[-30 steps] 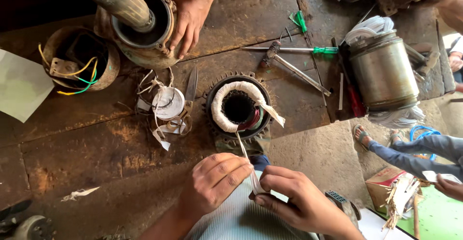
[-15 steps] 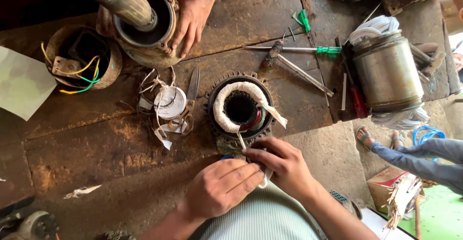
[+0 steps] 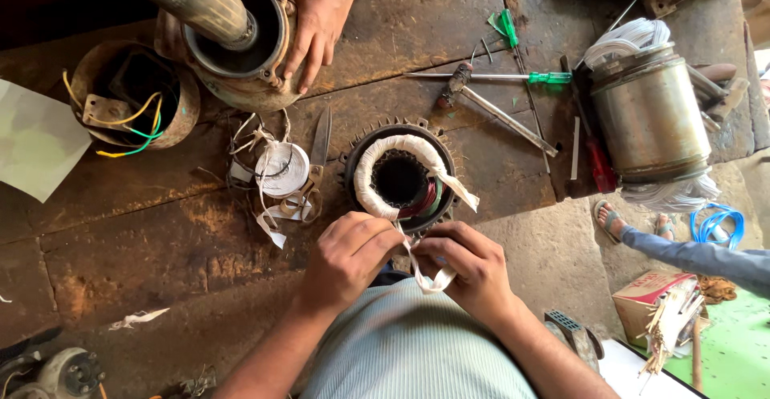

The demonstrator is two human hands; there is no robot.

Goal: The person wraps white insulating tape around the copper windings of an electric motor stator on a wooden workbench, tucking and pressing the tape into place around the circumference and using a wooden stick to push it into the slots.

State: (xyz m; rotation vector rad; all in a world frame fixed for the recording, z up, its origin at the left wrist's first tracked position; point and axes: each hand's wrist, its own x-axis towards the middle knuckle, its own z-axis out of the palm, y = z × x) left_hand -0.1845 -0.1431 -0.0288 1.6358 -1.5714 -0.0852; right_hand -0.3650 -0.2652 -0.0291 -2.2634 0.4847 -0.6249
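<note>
- Two hands meet at the 6 o'clock side of the stator (image 3: 399,178), a dark toothed ring wrapped with white cloth tape on top.
- The left hand (image 3: 346,256) is closed, fingertips pinching the white tape strip (image 3: 420,269) near the stator's edge.
- The right hand (image 3: 472,267) is curled too, gripping the same strip, which makes a loop below the fingers.
- A tape roll (image 3: 281,169) and scissors (image 3: 314,166) lie at 9 o'clock of the stator.
- Another person's hand (image 3: 319,16) rests open on a rusty motor housing (image 3: 241,38) at 11 o'clock.
- A green screwdriver (image 3: 513,77) lies at 1 o'clock.
</note>
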